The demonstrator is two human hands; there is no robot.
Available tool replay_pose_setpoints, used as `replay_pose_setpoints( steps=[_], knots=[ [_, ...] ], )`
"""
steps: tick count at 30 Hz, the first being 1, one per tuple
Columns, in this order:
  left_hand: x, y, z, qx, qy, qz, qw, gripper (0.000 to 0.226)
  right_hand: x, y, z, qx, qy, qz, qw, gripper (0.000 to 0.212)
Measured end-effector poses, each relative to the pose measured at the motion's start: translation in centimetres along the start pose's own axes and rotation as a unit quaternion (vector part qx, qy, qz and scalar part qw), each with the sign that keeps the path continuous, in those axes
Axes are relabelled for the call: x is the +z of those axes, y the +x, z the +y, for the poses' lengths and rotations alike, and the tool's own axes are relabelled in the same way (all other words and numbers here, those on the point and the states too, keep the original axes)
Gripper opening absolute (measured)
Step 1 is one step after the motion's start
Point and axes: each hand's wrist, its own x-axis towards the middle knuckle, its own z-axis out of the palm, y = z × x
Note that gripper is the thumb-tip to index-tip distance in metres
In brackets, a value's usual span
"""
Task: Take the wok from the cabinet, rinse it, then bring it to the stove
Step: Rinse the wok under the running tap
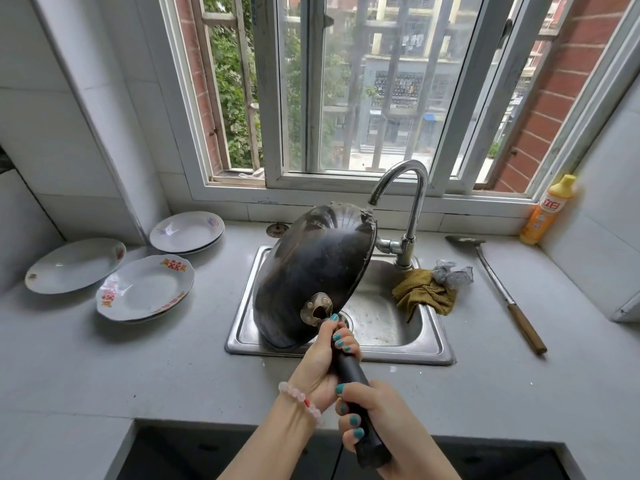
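A black wok [311,268] is tilted on its side over the steel sink [242,341], its dark underside facing me and its rim up near the faucet [408,209] spout. Water runs from the spout onto the wok's upper rim. My left hand [325,355] grips the black handle close to the wok's metal bracket. My right hand [377,420] grips the same handle lower down, near its end. The wok's inside is hidden from me.
Several white plates [142,289] lie on the grey counter left of the sink. A yellow cloth [422,292] and a steel scourer [450,271] sit at the sink's right rim. A spatula [495,282] and a yellow detergent bottle [547,209] are further right.
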Motion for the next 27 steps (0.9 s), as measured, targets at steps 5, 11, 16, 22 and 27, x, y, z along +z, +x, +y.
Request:
replay_pose_setpoints(
  steps=[5,11,16,22,27],
  knots=[
    [0.4,-0.4,0.3,0.011,0.045,0.0,0.999,0.026,0.0,-0.2,-0.3,-0.051,-0.101,0.044,0.993,0.014],
    [0.2,-0.2,0.6,0.021,0.122,0.03,0.992,0.025,-0.6,-0.1,0.0,-0.088,-0.261,0.098,0.956,0.016],
    [-0.3,0.4,0.3,-0.008,0.156,0.051,0.986,0.03,-1.3,0.2,1.1,-0.101,-0.369,0.156,0.911,0.02],
    [-1.7,1.9,-1.0,-0.021,0.199,0.06,0.978,0.024,-2.1,-0.3,2.1,-0.13,-0.484,0.236,0.832,0.023],
    [-2.0,2.9,-2.4,-0.048,0.167,0.071,0.982,0.029,-2.9,0.0,2.3,-0.136,-0.527,0.279,0.791,0.025]
  ],
)
